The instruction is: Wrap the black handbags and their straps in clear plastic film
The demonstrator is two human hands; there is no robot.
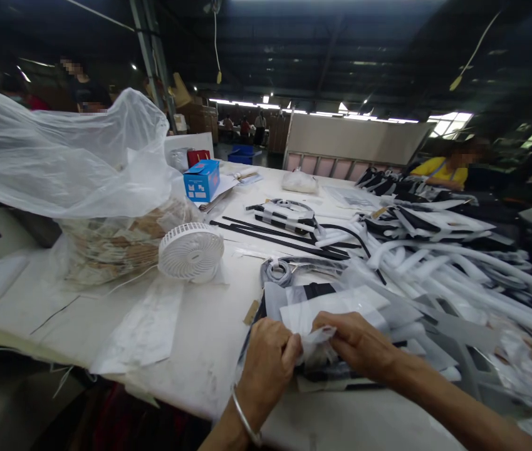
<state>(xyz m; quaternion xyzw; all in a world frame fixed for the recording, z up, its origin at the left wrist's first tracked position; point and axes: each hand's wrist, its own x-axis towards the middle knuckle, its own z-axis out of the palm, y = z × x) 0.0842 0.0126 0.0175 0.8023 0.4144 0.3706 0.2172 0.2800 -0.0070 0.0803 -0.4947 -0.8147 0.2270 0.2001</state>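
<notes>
Head view: the left hand (270, 351) is curled into a fist with the thumb pressed against the index finger, closed on a gathered piece of translucent film (315, 346). The right hand (353, 338) pinches the same film from the opposite side, thumb and fingers together; the fingertips are partly hidden, so the firmness of either hold cannot be told. The film lies over the front of a wrapped bundle (336, 305), which rests near the front edge of the white table (209, 357), directly beneath both hands. A coiled grey band (279, 273) lies at the bundle's far left corner; whether it is attached cannot be determined. Caution: film this thin would probably tear if the hands were pulled sharply apart. Uneven tension could let one pinch slip, allowing the gathered film to spring open. A strong pull toward the body could draw the bundle over the table edge. To the right, the bundle lies close against a grey panel (458, 338) and white tubes (477, 272); lifting or turning it could snag these and disturb the pile. A brown tag (251, 312) beside the left hand could be caught beneath the bundle if it shifted.
</notes>
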